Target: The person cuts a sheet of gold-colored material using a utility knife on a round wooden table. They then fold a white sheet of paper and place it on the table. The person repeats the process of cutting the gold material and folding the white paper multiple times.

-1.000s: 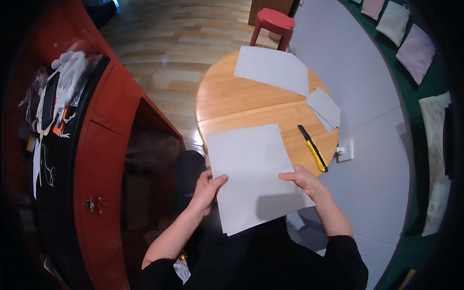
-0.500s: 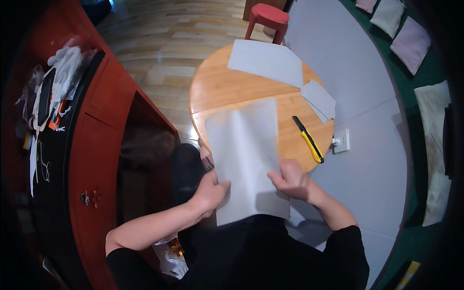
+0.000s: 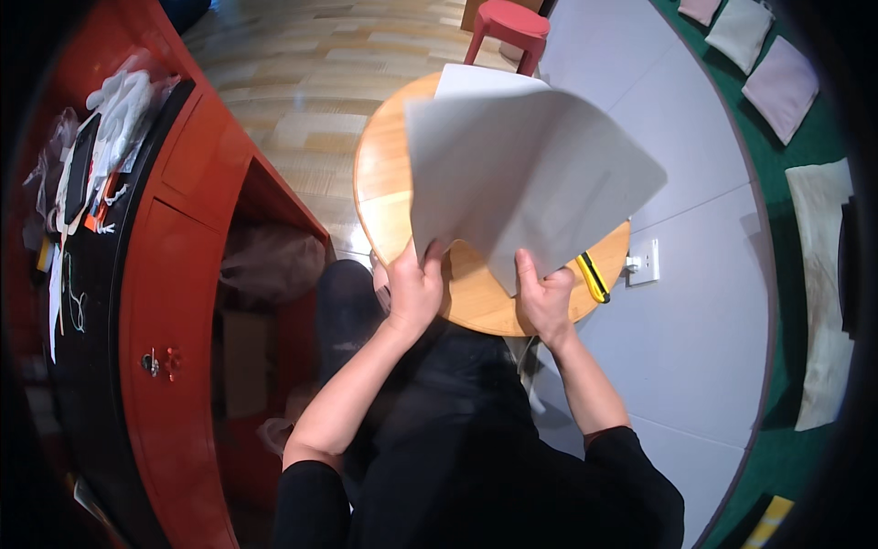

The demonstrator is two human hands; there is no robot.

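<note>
Between my two hands a large, thin grey-white sheet (image 3: 530,165) is held up over the round wooden table (image 3: 380,174). It is bowed, with a rounded corner at its right end. My left hand (image 3: 416,291) is closed on its near left edge, thumb along it. Farther right, my right hand (image 3: 547,300) pinches the near edge with the thumb on top. Close beside that hand lies a yellow utility knife (image 3: 594,277) on the table, its front part covered by the sheet. Behind, a second white sheet (image 3: 485,80) shows only partly.
A red stool (image 3: 512,26) stands beyond the table. On the left is a red cabinet (image 3: 174,284) with a cluttered black top. A wall socket (image 3: 644,263) with a plug is near the table's right edge. Cloth pouches (image 3: 782,89) lie along the green surface at right.
Both hands have carried the sheet forward, from over my lap to above the table. It is turned and bent differently, and hides more of the tabletop and knife.
</note>
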